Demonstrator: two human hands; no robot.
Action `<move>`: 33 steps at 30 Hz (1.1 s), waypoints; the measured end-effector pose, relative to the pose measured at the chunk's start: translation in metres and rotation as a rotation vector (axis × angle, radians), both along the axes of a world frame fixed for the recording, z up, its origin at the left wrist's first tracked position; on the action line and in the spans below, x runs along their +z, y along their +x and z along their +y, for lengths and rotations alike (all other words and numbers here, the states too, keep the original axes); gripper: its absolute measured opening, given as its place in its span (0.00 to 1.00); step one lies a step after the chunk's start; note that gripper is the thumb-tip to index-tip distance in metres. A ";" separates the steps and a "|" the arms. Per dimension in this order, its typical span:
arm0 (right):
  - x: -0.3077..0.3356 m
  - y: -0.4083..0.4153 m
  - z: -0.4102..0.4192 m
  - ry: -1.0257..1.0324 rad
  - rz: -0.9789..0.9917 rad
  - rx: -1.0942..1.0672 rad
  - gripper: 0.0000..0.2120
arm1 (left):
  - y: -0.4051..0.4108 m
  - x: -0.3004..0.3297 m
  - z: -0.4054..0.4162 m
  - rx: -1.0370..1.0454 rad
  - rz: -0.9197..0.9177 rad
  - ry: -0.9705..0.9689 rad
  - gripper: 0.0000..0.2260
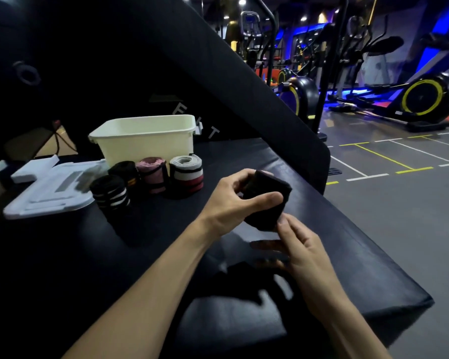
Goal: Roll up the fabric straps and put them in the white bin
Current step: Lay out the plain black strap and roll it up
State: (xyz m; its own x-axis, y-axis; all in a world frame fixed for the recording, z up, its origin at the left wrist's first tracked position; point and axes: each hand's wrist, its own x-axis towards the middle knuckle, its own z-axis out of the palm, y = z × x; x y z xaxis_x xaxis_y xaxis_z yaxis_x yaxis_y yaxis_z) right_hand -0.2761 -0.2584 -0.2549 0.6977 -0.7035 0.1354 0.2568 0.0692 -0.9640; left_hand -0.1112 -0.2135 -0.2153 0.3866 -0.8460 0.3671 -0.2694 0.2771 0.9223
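Black padded bench (pixel 322 229), white bin (pixel 145 141), lid (pixel 49 193), four rolled straps (pixel 151 177) (upright)
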 end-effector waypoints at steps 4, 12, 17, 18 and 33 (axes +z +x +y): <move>0.000 0.011 0.004 -0.026 -0.028 0.004 0.18 | -0.002 -0.002 -0.001 0.095 -0.123 0.042 0.25; -0.010 0.022 0.004 -0.244 -0.006 -0.123 0.15 | 0.002 0.001 0.006 0.199 -0.276 0.095 0.21; -0.017 0.024 -0.003 -0.384 0.079 -0.179 0.18 | 0.008 0.001 0.010 0.175 -0.337 0.167 0.20; -0.018 0.024 -0.006 -0.404 0.104 -0.193 0.22 | 0.011 0.002 0.012 0.149 -0.360 0.194 0.20; -0.021 0.024 0.010 -0.823 0.330 -0.025 0.15 | 0.106 0.037 0.110 0.947 -0.661 0.456 0.25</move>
